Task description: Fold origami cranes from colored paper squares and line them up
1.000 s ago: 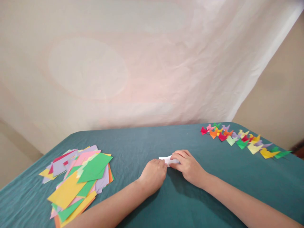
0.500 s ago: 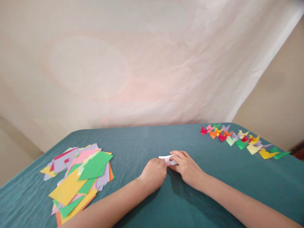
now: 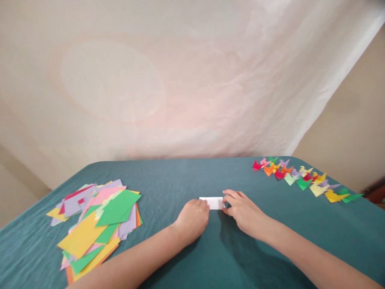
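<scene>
A small white folded paper strip (image 3: 212, 202) lies flat on the teal tablecloth (image 3: 180, 176) in the middle. My left hand (image 3: 193, 219) rests at its left end, fingers curled and pressing the paper down. My right hand (image 3: 244, 212) holds the strip's right end, fingertips pinched on it. Both forearms reach in from the bottom edge.
A loose pile of coloured paper sheets (image 3: 96, 220) lies at the left of the table. A row of several small folded paper figures (image 3: 300, 178) runs along the far right. A pale cloth backdrop (image 3: 180, 80) hangs behind the table.
The white paper was raised and bent between my fingers; now it lies flat as a strip. My right hand has slid a little to the right.
</scene>
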### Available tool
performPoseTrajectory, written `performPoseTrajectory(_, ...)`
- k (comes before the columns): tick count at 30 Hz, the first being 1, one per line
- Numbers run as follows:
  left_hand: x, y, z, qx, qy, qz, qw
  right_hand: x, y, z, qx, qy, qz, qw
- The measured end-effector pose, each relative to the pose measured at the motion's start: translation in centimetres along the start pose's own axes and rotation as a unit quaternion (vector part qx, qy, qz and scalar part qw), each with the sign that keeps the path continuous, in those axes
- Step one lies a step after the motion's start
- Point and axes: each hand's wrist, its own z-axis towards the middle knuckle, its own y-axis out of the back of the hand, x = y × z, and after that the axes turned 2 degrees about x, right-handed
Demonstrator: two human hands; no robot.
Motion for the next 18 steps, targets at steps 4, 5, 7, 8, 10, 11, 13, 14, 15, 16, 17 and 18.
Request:
performPoseTrajectory(4, 0.0, 0.0, 0.0, 0.007, -0.006, 0.002, 1.000, 0.0, 0.4, -0.1, 0.020, -0.004, -0.016, 1.000)
performPoseTrajectory(5, 0.0, 0.0, 0.0, 0.007, -0.007, 0.005, 1.000, 0.0, 0.5, -0.1, 0.022, -0.006, -0.021, 1.000)
performPoseTrajectory(7, -0.2, 0.1, 0.0, 0.012, -0.005, 0.013, 1.000, 0.1, 0.7, -0.2, 0.030, -0.013, -0.029, 0.999)
performPoseTrajectory(8, -0.2, 0.2, 0.0, 0.018, -0.001, 0.020, 1.000, 0.2, 0.7, -0.2, 0.037, -0.016, -0.032, 0.999)
performPoseTrajectory(10, -0.5, 0.2, 0.0, 0.032, 0.012, 0.036, 0.999, 0.2, 0.8, -0.3, 0.051, -0.017, -0.034, 0.998)
performPoseTrajectory(11, -0.6, 0.3, 0.0, 0.038, 0.020, 0.045, 0.998, 0.2, 0.8, -0.3, 0.053, -0.018, -0.033, 0.998)
performPoseTrajectory(13, -0.8, 0.3, 0.0, 0.044, 0.034, 0.064, 0.996, 0.1, 0.8, -0.4, 0.056, -0.021, -0.028, 0.998)
performPoseTrajectory(14, -1.0, 0.3, -0.1, 0.043, 0.039, 0.072, 0.996, 0.1, 0.7, -0.4, 0.056, -0.023, -0.023, 0.998)
performPoseTrajectory(15, -1.1, 0.3, -0.1, 0.041, 0.044, 0.080, 0.995, 0.0, 0.7, -0.5, 0.056, -0.022, -0.016, 0.998)
performPoseTrajectory(16, -1.2, 0.2, -0.2, 0.038, 0.050, 0.086, 0.994, -0.1, 0.6, -0.5, 0.054, -0.019, -0.008, 0.998)
performPoseTrajectory(17, -1.3, 0.2, -0.2, 0.036, 0.055, 0.091, 0.994, -0.3, 0.6, -0.5, 0.050, -0.016, 0.002, 0.999)
performPoseTrajectory(18, -1.4, 0.2, -0.2, 0.035, 0.059, 0.094, 0.993, -0.5, 0.5, -0.4, 0.043, -0.016, 0.014, 0.999)
